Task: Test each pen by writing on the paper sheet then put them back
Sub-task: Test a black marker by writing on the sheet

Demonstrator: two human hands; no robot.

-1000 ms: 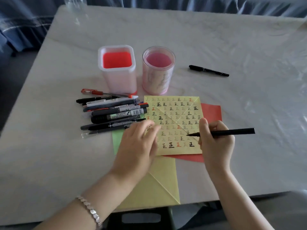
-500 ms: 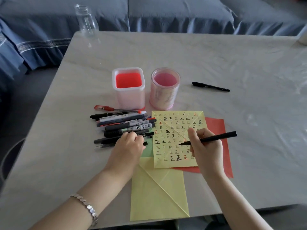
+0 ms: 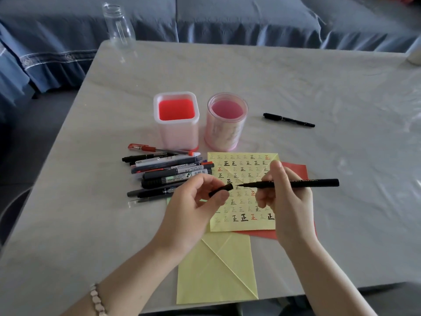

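Now hovering just above the yellow paper sheet (image 3: 241, 169), toward the near edge of the surface (image 3: 341, 87): fingers of the right hand (image 3: 287, 201) gripping the black pen (image 3: 303, 183), fingers of the left hand (image 3: 193, 210) newly pinching its cap (image 3: 221, 189), tip facing cap mouth, apparently finishing this test and recapping before returning.
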